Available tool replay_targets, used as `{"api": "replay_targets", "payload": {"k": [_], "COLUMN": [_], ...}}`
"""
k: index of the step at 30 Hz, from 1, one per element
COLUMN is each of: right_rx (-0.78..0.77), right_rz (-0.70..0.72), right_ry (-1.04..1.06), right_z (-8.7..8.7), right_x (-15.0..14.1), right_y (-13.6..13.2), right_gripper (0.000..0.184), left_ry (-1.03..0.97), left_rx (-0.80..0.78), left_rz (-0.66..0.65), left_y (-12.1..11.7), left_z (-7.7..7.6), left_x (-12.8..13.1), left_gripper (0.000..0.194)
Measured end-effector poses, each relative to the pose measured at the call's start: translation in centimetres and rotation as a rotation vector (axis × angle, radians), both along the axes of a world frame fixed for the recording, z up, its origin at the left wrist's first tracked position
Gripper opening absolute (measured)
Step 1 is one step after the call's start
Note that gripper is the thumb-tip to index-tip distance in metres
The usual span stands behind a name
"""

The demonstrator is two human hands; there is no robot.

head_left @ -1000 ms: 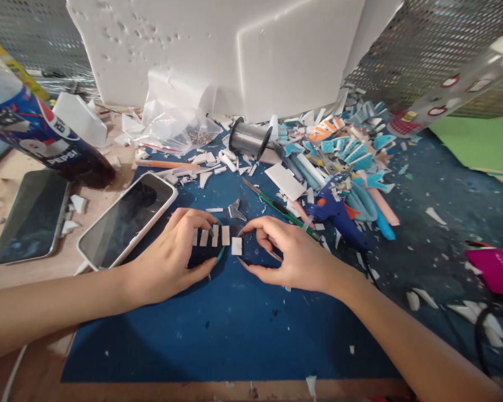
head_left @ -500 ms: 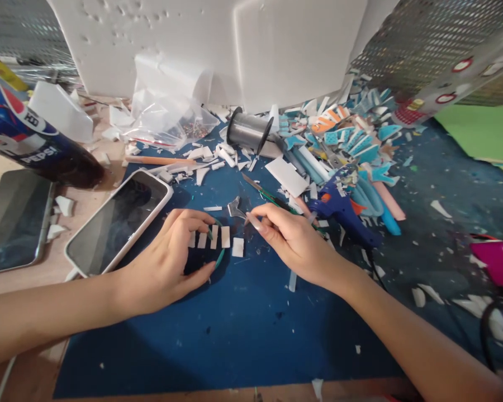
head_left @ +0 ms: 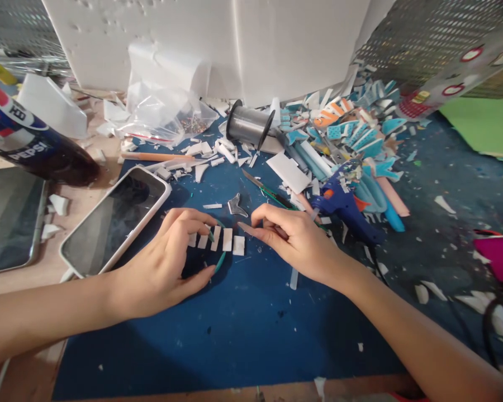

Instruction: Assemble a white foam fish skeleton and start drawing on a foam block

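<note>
My left hand rests on the blue mat. Its fingers and thumb are apart, curved around part of a row of several small white rectangular pieces. Teal tips that look like long nails show at its fingers. My right hand is closed in a pinch to the right of the row. A slim pale tip sticks out from the pinch; I cannot tell whether it is a nail or a small piece. Just above lies a dark, glittery tail-shaped piece, apart from both hands.
Behind the hands lie a craft knife, a spool and a heap of foam scraps. A blue glue gun is at right. Two phones and a Pepsi bottle stand or lie at left.
My right hand's fingertips have moved slightly down and left, away from the tail-shaped piece, which now shows whole. My left hand stays almost in place. The view has shifted slightly.
</note>
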State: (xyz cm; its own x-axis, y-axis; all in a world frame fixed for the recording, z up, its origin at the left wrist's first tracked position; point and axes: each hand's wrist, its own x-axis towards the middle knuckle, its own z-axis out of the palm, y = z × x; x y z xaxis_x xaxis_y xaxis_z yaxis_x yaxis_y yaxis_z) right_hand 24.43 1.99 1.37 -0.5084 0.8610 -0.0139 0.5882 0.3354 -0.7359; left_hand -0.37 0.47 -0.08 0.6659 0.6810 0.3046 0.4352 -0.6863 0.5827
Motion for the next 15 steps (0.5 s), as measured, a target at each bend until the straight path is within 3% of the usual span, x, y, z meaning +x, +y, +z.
{"api": "replay_targets", "payload": {"k": [8,15], "right_rx": [-0.065,-0.025], "right_rz": [-0.009,0.035], "right_ry": [0.014,0.047], "right_z": [-0.01,-0.22], "right_x": [0.08,0.27], "right_y": [-0.22,-0.26], "right_gripper": [0.024,0.028], "left_ry": [-0.039,-0.033], "left_rx": [-0.029,-0.019], "left_rz": [0.003,0.005], "left_y": [-0.11,-0.14], "left_z": [0.03,-0.01], "left_x": [-0.18,-0.08], "left_gripper": [0.030,0.029]}}
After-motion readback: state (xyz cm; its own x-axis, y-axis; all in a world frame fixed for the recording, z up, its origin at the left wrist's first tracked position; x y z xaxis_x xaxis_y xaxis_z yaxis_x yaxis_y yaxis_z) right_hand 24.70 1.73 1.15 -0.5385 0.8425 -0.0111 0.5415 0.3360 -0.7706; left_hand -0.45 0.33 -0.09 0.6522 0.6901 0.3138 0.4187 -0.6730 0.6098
